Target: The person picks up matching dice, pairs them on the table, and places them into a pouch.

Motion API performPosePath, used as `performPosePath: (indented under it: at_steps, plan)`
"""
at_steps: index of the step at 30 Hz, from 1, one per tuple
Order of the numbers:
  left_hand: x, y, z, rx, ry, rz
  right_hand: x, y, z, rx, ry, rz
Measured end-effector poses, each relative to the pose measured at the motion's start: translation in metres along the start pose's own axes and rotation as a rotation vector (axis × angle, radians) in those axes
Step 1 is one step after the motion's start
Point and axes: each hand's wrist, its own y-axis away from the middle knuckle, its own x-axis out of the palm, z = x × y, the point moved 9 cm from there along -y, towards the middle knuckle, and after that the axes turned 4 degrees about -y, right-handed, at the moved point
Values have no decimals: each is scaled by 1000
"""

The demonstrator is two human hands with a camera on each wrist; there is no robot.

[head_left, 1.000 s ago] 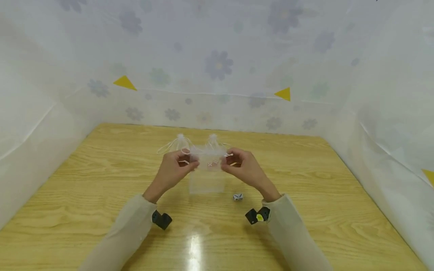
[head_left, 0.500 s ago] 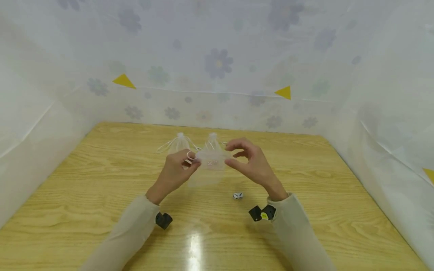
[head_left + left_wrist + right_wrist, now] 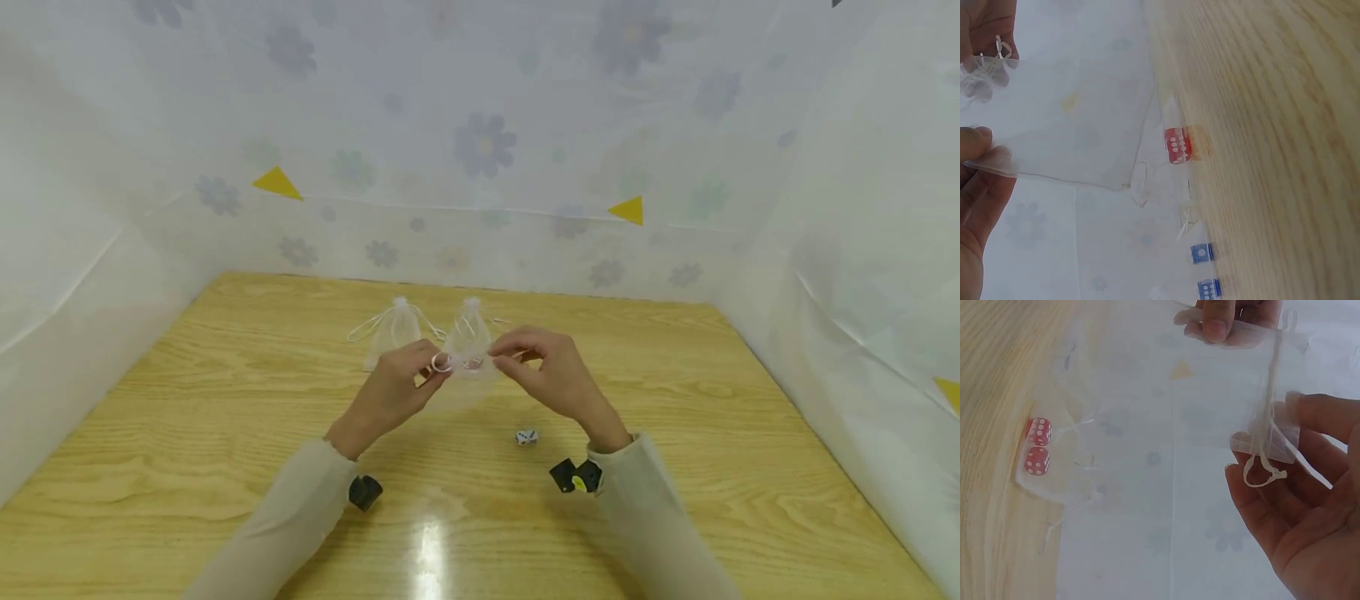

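Observation:
In the head view, my left hand [image 3: 397, 387] pinches the side of a sheer white drawstring pouch [image 3: 1079, 125] near its mouth. My right hand [image 3: 551, 371] is at the pouch's opposite side; in the right wrist view its thumb and curled fingers lie about the mouth's corner, beside the white drawstring loop [image 3: 1260, 478]. The held pouch hangs upright above the table, and no dice show inside it. Behind it stands a tied pouch [image 3: 470, 325] with red dice [image 3: 1038, 460] at its bottom. Left of that, another tied pouch [image 3: 393, 329] stands; blue dice [image 3: 1202, 252] show in the left wrist view.
White dice [image 3: 527, 437] lie on the wooden table [image 3: 637, 525], in front of the held pouch and near my right wrist. Flower-patterned white sheeting [image 3: 480, 242] encloses the table at the back and sides. Each wrist wears a small black camera [image 3: 365, 492].
My right hand has let go of the pouch's edge, moved out, then come back to it. The left hand has shifted slightly right and down with the pouch, whose mouth has dropped.

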Motion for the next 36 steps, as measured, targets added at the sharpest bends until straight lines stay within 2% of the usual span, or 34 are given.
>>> performPosePath:
  at_steps: [10,14,17,20,25,27,30,36]
  plan:
    - [7,2,7,-48,-62,65,1,1,6,-15,51,25]
    - [3,1,5,-35,-91,73,1,1,9,-19,88,13]
    - [-5,-2,0,-1,-98,31,1,1,12,-28,156,-4]
    - [-13,-5,-8,34,-95,-40,4,-1,18,-58,257,-20]
    - [-14,-8,-25,74,-166,-113,11,-1,30,-111,431,-61]
    - [-13,-8,-28,52,-206,-123,14,0,34,-127,476,-79]
    - [-11,-8,-27,-22,-241,-111,21,1,38,-155,520,-94]
    - [-3,-5,-21,-156,-295,-16,30,4,35,-161,499,-110]
